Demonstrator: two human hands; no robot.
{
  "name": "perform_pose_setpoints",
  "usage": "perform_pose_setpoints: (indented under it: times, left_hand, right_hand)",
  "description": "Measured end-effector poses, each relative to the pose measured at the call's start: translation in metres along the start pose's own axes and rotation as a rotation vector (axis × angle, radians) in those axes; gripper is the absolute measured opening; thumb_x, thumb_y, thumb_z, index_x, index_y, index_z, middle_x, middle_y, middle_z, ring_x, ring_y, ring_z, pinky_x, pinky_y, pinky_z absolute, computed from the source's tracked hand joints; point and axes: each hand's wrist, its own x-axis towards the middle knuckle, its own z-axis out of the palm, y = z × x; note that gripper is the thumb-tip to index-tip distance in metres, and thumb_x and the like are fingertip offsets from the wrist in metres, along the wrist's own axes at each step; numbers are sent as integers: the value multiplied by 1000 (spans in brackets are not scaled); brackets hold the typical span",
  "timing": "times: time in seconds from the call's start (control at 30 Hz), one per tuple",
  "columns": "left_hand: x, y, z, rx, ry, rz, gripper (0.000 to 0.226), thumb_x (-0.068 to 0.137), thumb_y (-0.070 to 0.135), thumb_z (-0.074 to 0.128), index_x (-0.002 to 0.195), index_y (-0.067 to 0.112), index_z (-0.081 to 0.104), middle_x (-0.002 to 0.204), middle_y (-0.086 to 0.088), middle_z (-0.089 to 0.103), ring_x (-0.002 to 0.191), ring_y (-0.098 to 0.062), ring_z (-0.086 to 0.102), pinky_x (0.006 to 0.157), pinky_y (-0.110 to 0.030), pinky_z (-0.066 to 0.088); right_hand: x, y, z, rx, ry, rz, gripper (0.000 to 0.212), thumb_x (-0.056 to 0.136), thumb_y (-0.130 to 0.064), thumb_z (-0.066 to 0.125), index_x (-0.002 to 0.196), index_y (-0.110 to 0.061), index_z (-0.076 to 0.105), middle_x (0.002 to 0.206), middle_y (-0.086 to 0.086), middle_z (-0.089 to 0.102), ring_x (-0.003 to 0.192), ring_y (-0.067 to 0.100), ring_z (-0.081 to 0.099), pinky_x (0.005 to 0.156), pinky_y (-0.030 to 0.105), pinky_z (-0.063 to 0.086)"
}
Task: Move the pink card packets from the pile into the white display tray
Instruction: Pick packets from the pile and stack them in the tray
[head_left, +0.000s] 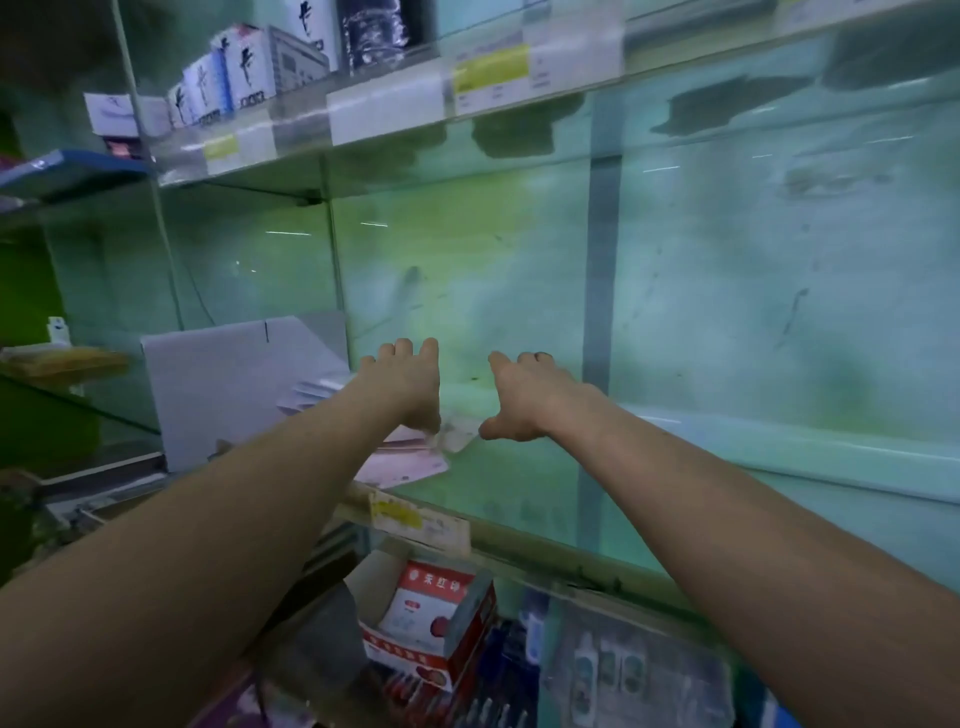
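Head view. Both bare forearms reach forward over the glass shelf (524, 493).

Left hand (408, 387): back toward us, fingers bent away at the knuckles. The thumb side meets the pile of pink card packets (410, 465). We cannot tell whether it grasps a packet or only touches one.

Right hand (527, 400): at 3 o'clock of the left hand and apart from it. Its fingers are bent away and its thumb is stretched toward 9 o'clock. The thumb tip is just beside a pale packet (460, 434) lying between the two hands. Contact is too blurred to read, so we cannot tell whether it grasps or is released.

The pile lies on the shelf near its front edge, at 6 o'clock of the left hand, with packets overlapping loosely and the lowest one jutting toward 4 o'clock.

The white display tray (223, 384) stands on the same shelf at 9 o'clock of the left hand. Several packets (311, 395) lean inside it at its right end.

Also noted:
- A yellow price label (402, 514) on the shelf front.
- White boxes (244, 67) on the shelf above, at 11 o'clock.
- A red-and-white carton (431, 629) on the shelf below.
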Motion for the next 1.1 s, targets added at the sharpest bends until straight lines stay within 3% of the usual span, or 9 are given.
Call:
perform_pose_setpoints:
  times: [0.37, 0.5, 0.67, 0.8, 0.93, 1.1]
  left_hand:
    - [57, -82, 17, -201, -65, 85, 91, 79, 45, 70, 145, 10, 18, 145, -19, 29, 133, -36, 32, 105, -44, 35]
    - [73, -104, 26, -296, -128, 101, 79, 79, 46, 66, 140, 8, 32, 139, -15, 44, 124, -32, 46, 103, -40, 41]
    - [82, -119, 36, -328, -237, 124, 61, 84, 51, 60, 126, 8, 52, 129, -12, 54, 113, -29, 54, 92, -33, 42]
    - [86, -120, 35, -331, -261, 174, 41, 83, 48, 63, 93, 10, 56, 104, -10, 58, 91, -27, 54, 78, -31, 43]
    - [83, -116, 26, -300, -165, 243, 20, 92, 30, 53, 90, 9, 54, 101, -13, 58, 86, -27, 52, 74, -29, 41]
    - [72, -107, 22, -97, 92, 308, 22, 96, 11, 44, 109, 3, 59, 116, -15, 61, 104, -31, 59, 73, -31, 40]
  right_hand:
    - [52, -68, 15, -22, -24, 104, 72, 86, -41, 61, 142, -12, 27, 136, 17, 39, 128, 34, 34, 96, 43, 38]
    - [66, -88, 22, -24, -37, 111, 65, 90, -39, 56, 142, -11, 29, 135, 17, 42, 126, 34, 37, 97, 43, 39]
    - [83, -103, 26, -56, -49, 91, 62, 91, -40, 53, 143, -13, 32, 138, 15, 43, 126, 33, 40, 103, 43, 39]
    - [87, -108, 27, -39, -137, 86, 46, 95, -33, 46, 138, -16, 46, 141, 8, 48, 125, 29, 47, 102, 39, 41]
    - [86, -108, 27, 13, -179, 94, 38, 97, -27, 42, 128, -12, 57, 132, 10, 56, 117, 28, 54, 96, 33, 44]
    - [81, -94, 21, 29, -130, 145, 47, 98, -29, 43, 141, -10, 43, 142, 10, 47, 127, 28, 47, 104, 34, 38]
